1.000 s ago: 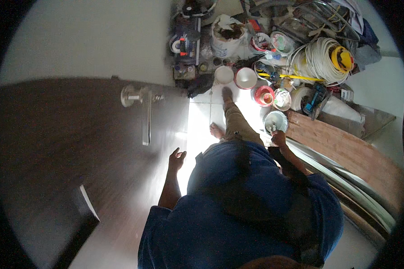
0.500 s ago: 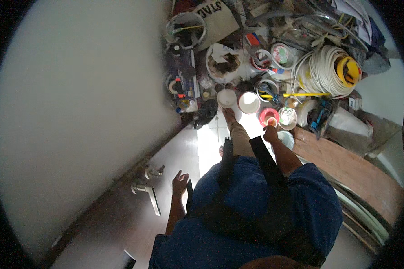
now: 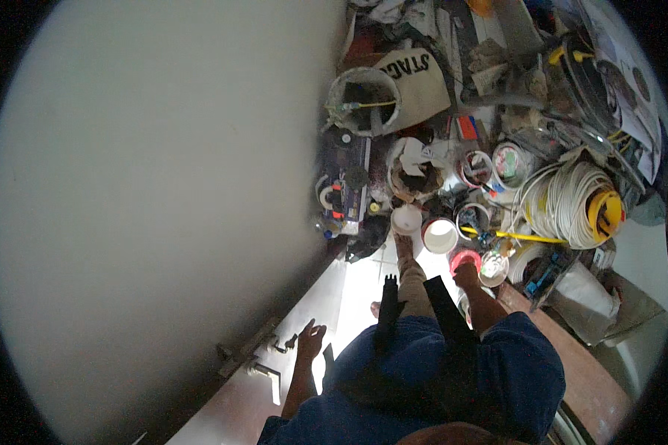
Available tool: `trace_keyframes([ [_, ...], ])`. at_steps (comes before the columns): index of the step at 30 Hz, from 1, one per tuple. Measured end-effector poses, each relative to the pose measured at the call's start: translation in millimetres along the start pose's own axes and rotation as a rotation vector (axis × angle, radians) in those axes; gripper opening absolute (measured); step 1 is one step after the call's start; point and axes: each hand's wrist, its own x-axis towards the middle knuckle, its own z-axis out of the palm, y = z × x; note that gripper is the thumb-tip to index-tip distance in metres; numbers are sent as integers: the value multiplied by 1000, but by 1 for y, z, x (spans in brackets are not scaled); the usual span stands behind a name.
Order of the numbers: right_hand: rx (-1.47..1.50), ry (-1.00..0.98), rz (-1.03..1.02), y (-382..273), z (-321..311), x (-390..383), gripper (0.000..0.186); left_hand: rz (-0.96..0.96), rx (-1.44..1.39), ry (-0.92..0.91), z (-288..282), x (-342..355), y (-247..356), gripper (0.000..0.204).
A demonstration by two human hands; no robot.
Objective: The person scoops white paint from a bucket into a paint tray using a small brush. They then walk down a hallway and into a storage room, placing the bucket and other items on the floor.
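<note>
My left hand (image 3: 312,341) hangs beside the door, fingers apart, with nothing in it. Just left of it is the small lock knob (image 3: 285,344), and below that the lever handle (image 3: 269,378). My right hand (image 3: 467,277) is closed at the near edge of a red round tub (image 3: 465,259); what its fingers hold, if anything, is hidden. Beside it, to the right, stands a white tub (image 3: 493,268) with a stained inside. Farther off are a white bucket (image 3: 439,236) and a small pale tub (image 3: 407,219), close to my bare foot.
Buckets and tools crowd the floor ahead, among them a large grey bucket (image 3: 364,100) and a white bucket of debris (image 3: 417,174). A coil of white cable (image 3: 568,204) lies right. A wooden board (image 3: 564,356) runs along my right side; a wall (image 3: 163,163) rises left.
The view has shifted, so the floor items sit lower and farther right. My left hand is now closer to the lock knob. My right hand stays by the red tub.
</note>
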Motion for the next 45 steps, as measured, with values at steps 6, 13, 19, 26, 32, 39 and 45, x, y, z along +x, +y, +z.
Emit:
trace_keyframes([
  [6,-643,-656,-143,16,-6,20,18,-92,-112,9,-2,11,-14,74],
  [13,-235,-109,2,1,-20,20,42,-34,-6,53,-10,15,0,74],
  [19,-79,-497,472,-18,-45,33,51,-106,44,86,-7,10,3,76],
  [26,-403,-795,40,-14,-29,22,56,-27,18,55,-4,21,2,73],
  [32,-444,-644,215,-9,0,-20,54,125,49,18,2,25,22,72],
  [39,-202,-539,255,-18,15,-92,29,461,251,66,40,15,46,62],
  [45,-348,-307,303,-21,44,-187,36,613,302,62,63,27,5,64],
])
